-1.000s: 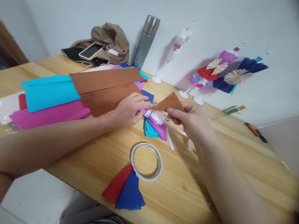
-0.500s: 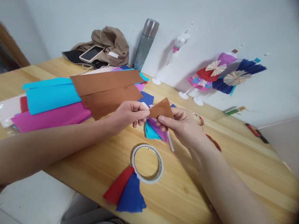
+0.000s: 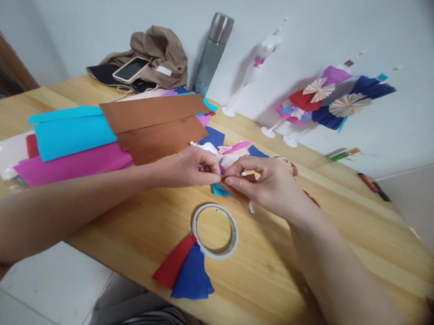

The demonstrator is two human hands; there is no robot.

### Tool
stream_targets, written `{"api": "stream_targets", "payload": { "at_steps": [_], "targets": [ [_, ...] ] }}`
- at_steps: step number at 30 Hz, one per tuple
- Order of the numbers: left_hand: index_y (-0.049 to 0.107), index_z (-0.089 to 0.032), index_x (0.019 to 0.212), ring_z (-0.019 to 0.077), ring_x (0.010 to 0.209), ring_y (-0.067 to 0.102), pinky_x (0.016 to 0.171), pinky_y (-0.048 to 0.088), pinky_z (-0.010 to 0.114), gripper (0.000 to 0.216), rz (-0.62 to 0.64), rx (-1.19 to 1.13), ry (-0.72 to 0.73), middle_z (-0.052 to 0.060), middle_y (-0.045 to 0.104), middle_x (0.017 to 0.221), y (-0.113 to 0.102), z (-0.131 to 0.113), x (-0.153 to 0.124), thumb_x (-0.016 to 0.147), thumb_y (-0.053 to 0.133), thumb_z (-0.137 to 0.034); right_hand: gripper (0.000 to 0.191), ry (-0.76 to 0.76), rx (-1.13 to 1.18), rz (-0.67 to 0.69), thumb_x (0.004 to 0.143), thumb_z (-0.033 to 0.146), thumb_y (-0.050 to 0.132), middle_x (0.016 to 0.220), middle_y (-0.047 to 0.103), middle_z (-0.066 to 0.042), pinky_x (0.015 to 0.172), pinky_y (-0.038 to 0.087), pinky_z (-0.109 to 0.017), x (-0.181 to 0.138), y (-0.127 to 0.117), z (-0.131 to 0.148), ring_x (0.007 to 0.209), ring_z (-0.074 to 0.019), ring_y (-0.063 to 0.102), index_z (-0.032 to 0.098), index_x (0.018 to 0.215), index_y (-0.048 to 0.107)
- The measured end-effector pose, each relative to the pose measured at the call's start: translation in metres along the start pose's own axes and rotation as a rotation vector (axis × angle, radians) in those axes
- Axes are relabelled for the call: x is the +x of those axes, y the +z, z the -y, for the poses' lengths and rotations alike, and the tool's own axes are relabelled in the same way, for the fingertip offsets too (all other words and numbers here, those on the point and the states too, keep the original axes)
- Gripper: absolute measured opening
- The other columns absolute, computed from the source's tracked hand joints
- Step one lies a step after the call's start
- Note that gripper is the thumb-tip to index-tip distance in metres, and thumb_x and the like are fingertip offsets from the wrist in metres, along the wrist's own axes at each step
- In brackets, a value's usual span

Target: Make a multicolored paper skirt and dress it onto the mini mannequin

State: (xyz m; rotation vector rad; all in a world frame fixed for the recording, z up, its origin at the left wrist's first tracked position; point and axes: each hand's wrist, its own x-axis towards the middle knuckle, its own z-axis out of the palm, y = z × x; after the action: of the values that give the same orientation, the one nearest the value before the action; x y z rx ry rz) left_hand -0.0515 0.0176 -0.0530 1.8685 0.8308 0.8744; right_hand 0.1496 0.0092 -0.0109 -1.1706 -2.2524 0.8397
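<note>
A small, thin piece of brown paper [image 3: 241,197] was held over a pale wooden bench [image 3: 269,268], its wide end turned down below the right hand [image 3: 270,183] where, half a second earlier, it had been raised and displayed flat. By the right hand's fingers its narrow end was grasped; by the curled fingers of the left hand [image 3: 192,167], met tip to tip with the right, the same end appeared to be pinched. The handling was thus judged to have passed from spreading the paper to working its narrow end. Behind the hands, a white, rounded plastic-looking figure [image 3: 208,147] and a bright pink strip [image 3: 236,148] were brought back into view, though the figure's middle was screened. A turquoise sheet [image 3: 221,190] was largely covered, and a curved red object [image 3: 312,198], cut off by the right wrist, could not be identified. Nearer the edge, a grey-white tape roll [image 3: 235,232] and a red-and-blue paper fan [image 3: 192,276] were left undisturbed.
</note>
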Motion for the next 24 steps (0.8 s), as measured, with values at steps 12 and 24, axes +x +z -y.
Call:
{"api": "stream_targets", "payload": {
  "at_steps": [12,24],
  "targets": [
    [0.067,-0.014,0.117,0.0142,0.06,0.067,0.047,0.049,0.02,0.052,0.014,-0.563,-0.244,0.003,0.072,0.074,0.002,0.009,0.001,0.066,0.073,-0.019,0.017,0.138,0.376,-0.092,0.067,0.035,0.079,0.069,0.068,-0.002,0.059,0.05,-0.029,0.006,0.0,-0.013,0.062,-0.0162,0.06,0.021,0.066,0.069],
    [0.069,-0.013,0.064,0.0101,0.057,0.06,0.048,0.045,0.018,0.023,-0.184,-0.515,-0.235,0.004,0.067,0.064,0.011,0.0,-0.006,0.07,0.074,-0.035,0.019,0.144,0.461,-0.089,0.064,0.036,0.082,0.071,0.069,-0.002,0.064,0.052,-0.032,0.007,0.002,-0.01,0.066,-0.0173,0.061,0.022,0.065,0.069]
  ]
}}
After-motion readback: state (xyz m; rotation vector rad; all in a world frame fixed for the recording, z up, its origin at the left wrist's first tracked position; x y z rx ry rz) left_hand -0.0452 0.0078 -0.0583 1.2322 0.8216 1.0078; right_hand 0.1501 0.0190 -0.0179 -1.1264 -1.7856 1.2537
